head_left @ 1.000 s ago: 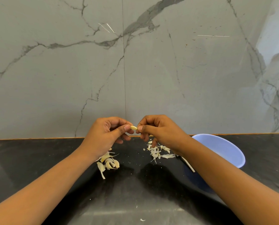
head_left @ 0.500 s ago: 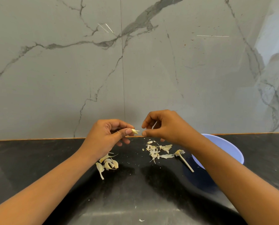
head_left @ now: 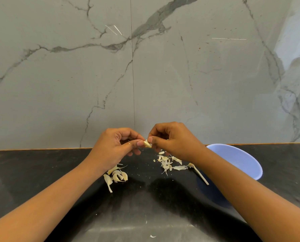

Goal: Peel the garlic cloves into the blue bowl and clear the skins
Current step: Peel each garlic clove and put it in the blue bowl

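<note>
Cream-coloured garlic clove [head_left: 147,144] is hanging in the air between both hands, just above the back of the black stone countertop [head_left: 40,172] and apart from the light blue plastic bowl [head_left: 247,154]. The left hand [head_left: 116,147] is pinching one end between thumb and forefinger, its other fingers curling under. The right hand [head_left: 177,142] is nipping the other end with curled fingertips, seemingly catching at a flap of papery skin. By the look of it, the peeling step is under way. Below the right hand, a scatter of thin white garlic skins [head_left: 168,163] is lying on the counter, with a dry straw-coloured garlic stem [head_left: 199,173] just beside it, nearer the bowl. Under the left wrist, a small heap of what look like unpeeled cloves [head_left: 116,175] is waiting. The bowl is standing to the right, partly hidden by the right forearm, its contents not showing. Next, the skin is wanting a firm pull off the flesh without the clove slipping, then the bare clove is going to the bowl; clearing the skins is coming later. Behind it all, a grey veined marble wall [head_left: 75,67] is rising
</note>
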Action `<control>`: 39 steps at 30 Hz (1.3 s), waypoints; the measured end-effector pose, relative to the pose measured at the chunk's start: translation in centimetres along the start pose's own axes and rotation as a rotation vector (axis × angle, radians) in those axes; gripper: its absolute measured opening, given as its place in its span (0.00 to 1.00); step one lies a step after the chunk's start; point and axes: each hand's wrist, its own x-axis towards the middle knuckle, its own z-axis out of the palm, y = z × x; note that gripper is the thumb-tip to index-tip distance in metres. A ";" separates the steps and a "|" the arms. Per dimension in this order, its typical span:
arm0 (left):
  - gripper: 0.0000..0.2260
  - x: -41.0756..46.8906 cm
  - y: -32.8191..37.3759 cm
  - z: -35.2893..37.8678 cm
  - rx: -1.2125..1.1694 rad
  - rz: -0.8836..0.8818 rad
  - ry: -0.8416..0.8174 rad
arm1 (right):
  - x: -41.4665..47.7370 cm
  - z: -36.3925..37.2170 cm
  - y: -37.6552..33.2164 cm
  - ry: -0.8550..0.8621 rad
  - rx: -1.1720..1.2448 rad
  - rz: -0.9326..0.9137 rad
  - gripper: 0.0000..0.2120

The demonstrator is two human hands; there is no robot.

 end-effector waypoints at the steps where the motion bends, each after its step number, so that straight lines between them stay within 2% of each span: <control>1: 0.03 0.0 0.0 0.0 -0.003 0.003 -0.015 | 0.0 0.1 0.0 0.025 -0.024 -0.002 0.05; 5: 0.04 -0.1 -0.1 0.1 -0.009 -0.013 -0.033 | 0.2 -0.4 0.3 0.116 -0.125 0.039 0.04; 11: 0.04 -0.1 -0.1 0.1 -0.018 -0.026 -0.004 | 0.2 -1.9 1.0 0.075 -0.545 0.155 0.10; 15: 0.03 -0.1 -0.3 0.2 0.008 -0.032 0.024 | 0.3 -1.9 0.9 -0.022 -0.602 0.143 0.04; 19: 0.03 0.0 -0.4 0.2 0.044 -0.028 0.046 | 0.0 -1.7 0.8 -0.150 -0.623 0.136 0.11; 21: 0.02 -0.1 -0.4 0.2 0.065 -0.011 0.055 | 0.1 -1.9 0.8 -0.112 -0.579 0.150 0.06; 25: 0.02 -0.1 -0.5 0.2 0.101 0.016 0.094 | 0.2 -2.2 0.3 -0.031 -0.354 0.125 0.02; 28: 0.07 -0.1 -0.5 0.2 0.096 0.033 0.150 | 0.1 -1.8 -0.1 -0.092 -0.097 0.140 0.11; 31: 0.09 -0.1 -0.4 0.1 0.092 0.058 0.173 | 0.0 -0.9 -0.6 -0.038 0.070 0.150 0.09; 35: 0.05 -0.1 -0.6 0.3 0.106 0.075 0.188 | -0.1 0.0 -0.6 0.048 0.137 0.103 0.02; 39: 0.03 -0.2 -0.5 0.3 0.121 0.107 0.187 | -0.1 0.3 -0.6 0.072 0.194 0.125 0.03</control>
